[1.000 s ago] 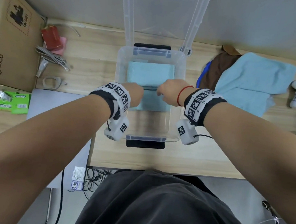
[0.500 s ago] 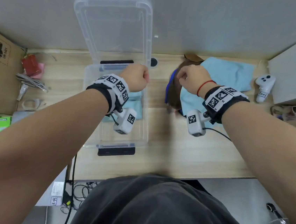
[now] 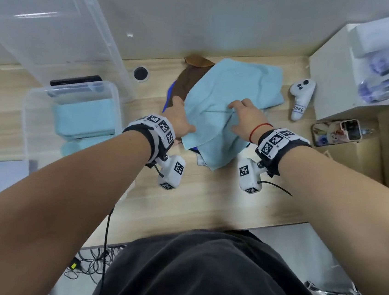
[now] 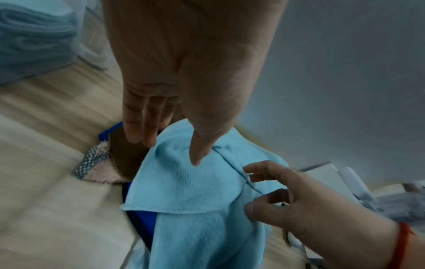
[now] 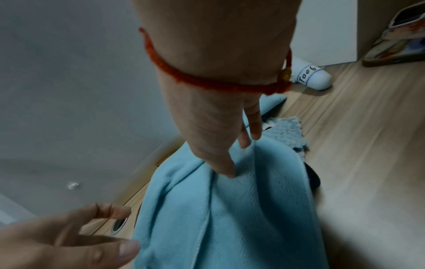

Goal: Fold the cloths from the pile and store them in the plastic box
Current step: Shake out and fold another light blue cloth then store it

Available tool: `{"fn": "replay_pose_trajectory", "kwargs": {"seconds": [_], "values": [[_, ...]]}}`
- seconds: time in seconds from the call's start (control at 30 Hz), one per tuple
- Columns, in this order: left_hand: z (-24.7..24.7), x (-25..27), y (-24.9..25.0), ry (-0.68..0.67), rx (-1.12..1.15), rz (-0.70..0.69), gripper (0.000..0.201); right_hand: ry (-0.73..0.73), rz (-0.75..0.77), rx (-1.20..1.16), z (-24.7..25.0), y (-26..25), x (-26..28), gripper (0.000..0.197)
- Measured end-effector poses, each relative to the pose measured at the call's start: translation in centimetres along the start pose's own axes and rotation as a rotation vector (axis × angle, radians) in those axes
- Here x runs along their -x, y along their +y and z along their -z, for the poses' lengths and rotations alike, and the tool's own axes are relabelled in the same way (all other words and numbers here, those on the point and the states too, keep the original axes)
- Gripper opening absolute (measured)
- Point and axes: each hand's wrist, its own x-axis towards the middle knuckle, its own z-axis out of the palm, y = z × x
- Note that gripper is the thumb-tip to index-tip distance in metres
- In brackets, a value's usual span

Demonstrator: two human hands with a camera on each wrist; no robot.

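Note:
A light blue cloth [image 3: 230, 91] lies on top of the pile at the back of the wooden table [image 3: 207, 196], over a brown cloth [image 3: 188, 79] and a dark blue one [image 3: 169, 92]. My left hand [image 3: 179, 113] reaches the pile's left edge with straight fingers, and in the left wrist view its thumb touches the light blue cloth [image 4: 195, 191]. My right hand [image 3: 242, 115] rests spread on that cloth, thumb pressing a fold [image 5: 230, 218]. To the left, the clear plastic box [image 3: 28, 110] holds folded light blue cloths [image 3: 83, 119], its lid [image 3: 45, 23] standing up.
A white controller [image 3: 300, 98] lies right of the pile, with a phone [image 3: 336, 132] and a white box [image 3: 335, 73] beyond it. A cable hole [image 3: 140, 72] sits between box and pile. Bare table lies in front of the pile.
Both hands left the plastic box and moved right to the pile. They were curled a moment ago and now lie spread on the light blue cloth. The view has swung right.

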Motion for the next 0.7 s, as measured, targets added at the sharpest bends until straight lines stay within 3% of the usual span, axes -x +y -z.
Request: {"fn": "replay_pose_trajectory", "kwargs": {"seconds": [0.13,0.17,0.23,0.3,0.37,0.43,0.47,0.6,0.7], "values": [[-0.2,-1.3,0.9,0.021,0.030,0.118,0.082,-0.026,0.058,0.032,0.0,1.0,-0.7,0.057],[0.0,-1.5,1.3,0.035,0.054,0.132,0.079,-0.026,0.067,0.039,0.1,1.1,-0.8,0.056],[0.6,-1.6,2.3,0.099,0.168,0.103,0.052,-0.021,0.102,0.062,0.6,0.9,-0.9,0.057],[1.1,-1.4,3.1,0.146,0.280,0.013,0.035,-0.001,0.174,0.095,1.0,0.1,-0.7,0.075],[1.9,-1.2,4.0,0.150,0.369,-0.082,0.031,0.015,0.276,0.067,1.2,-1.3,-0.3,0.100],[2.9,-0.7,5.1,0.191,0.438,-0.127,0.027,0.029,0.346,-0.008,1.1,-3.0,0.3,0.112],[3.5,-0.2,5.8,0.219,0.471,-0.143,0.025,0.061,0.360,-0.049,1.1,-3.8,0.6,0.107],[6.3,2.2,7.9,0.344,0.566,-0.217,0.031,0.321,0.316,-0.118,2.9,-5.3,1.0,0.054],[8.7,4.6,7.4,0.439,0.598,-0.212,0.039,0.451,0.256,-0.162,5.3,-5.5,1.5,0.043]]}}
